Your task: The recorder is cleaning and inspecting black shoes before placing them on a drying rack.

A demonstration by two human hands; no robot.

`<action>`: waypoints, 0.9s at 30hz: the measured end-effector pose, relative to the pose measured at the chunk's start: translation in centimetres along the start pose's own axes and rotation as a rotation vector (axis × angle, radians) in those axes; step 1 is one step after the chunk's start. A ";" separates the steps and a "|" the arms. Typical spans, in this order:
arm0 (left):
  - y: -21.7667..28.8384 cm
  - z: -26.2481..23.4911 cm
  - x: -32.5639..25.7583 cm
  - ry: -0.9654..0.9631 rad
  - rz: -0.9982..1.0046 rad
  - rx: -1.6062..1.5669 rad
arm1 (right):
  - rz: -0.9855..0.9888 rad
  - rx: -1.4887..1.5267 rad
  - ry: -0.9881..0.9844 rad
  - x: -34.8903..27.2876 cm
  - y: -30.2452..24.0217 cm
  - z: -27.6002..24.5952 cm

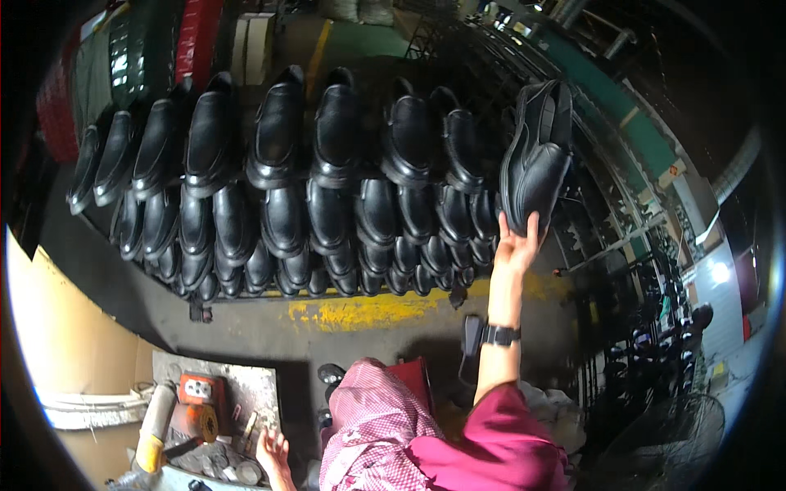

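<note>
My right hand (519, 242) reaches forward with its fingers gripping the toe of a black leather loafer (536, 168). The shoe's heel points away from me and its opening is at the far end. It is beside the right end of a rack of similar black shoes (336, 131); whether it rests on the rack I cannot tell. Low at the left, my left hand (273, 450) has its fingers apart and slightly bent, with nothing in them. It is nearest to a small worktable (260, 393) carrying tools.
An orange tool (196, 419) and a white-and-yellow cylinder (155, 425) lie on the worktable. A large cardboard roll (74, 327) stands at the left. Yellow floor paint (360, 314) runs below the rack. More racks of shoes (647, 327) and a green-sided line (655, 151) stand at the right.
</note>
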State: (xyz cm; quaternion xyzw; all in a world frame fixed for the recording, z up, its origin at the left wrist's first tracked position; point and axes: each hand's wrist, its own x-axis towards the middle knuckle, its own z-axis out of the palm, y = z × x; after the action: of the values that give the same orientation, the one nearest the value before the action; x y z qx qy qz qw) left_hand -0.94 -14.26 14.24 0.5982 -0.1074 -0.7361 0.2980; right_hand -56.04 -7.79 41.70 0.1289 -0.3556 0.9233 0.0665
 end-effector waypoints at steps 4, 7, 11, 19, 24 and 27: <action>-1.2 -3.4 0.8 0.073 -0.014 -0.011 | -0.046 -0.248 0.106 7.6 2.0 0.3; -1.4 -4.0 1.5 0.095 0.048 0.025 | 0.349 -0.746 0.019 10.7 2.5 0.1; 0.1 1.7 -2.1 0.194 0.137 0.068 | 0.461 -0.716 0.316 14.1 1.1 -4.1; -0.1 4.1 -1.3 0.285 -0.214 0.208 | 0.429 -0.873 0.552 19.3 0.7 -3.1; -3.0 0.2 1.0 0.192 -0.072 0.228 | 0.015 -0.520 0.793 20.7 0.5 -1.7; -2.8 -0.3 0.5 0.199 -0.044 0.196 | -0.179 -0.408 0.587 17.2 -2.4 -1.1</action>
State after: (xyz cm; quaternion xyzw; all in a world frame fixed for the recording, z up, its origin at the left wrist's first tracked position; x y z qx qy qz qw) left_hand -1.54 -12.22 12.34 0.6967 -0.1355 -0.6655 0.2310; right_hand -72.17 -4.75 47.38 -0.1269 -0.4854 0.8217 0.2704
